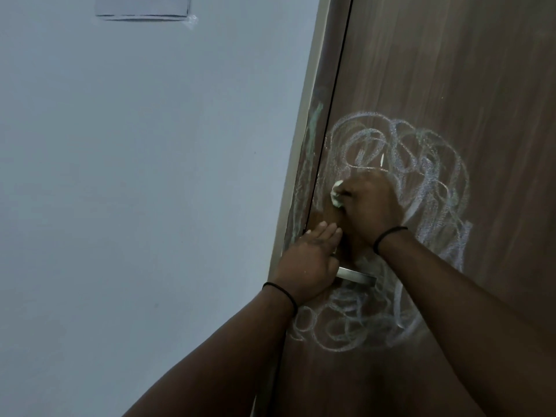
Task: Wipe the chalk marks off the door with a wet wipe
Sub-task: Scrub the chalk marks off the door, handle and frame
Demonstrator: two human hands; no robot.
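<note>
A brown wooden door (451, 70) fills the right side, covered with looping white and greenish chalk marks (427, 164). My right hand (370, 206) grips a crumpled white wet wipe (336, 196) and presses it against the door near its left edge, among the scribbles. My left hand (310, 260) lies below it with straight fingers flat on the door, over the base of the metal door handle (358, 276). More chalk loops (346, 323) spread under the handle. A small patch between the two hands looks free of chalk.
A pale door frame (298, 164) with greenish chalk smears runs diagonally left of the door. A plain light wall (135, 176) takes up the left. A rectangular fixture (143, 7) sits high on the wall.
</note>
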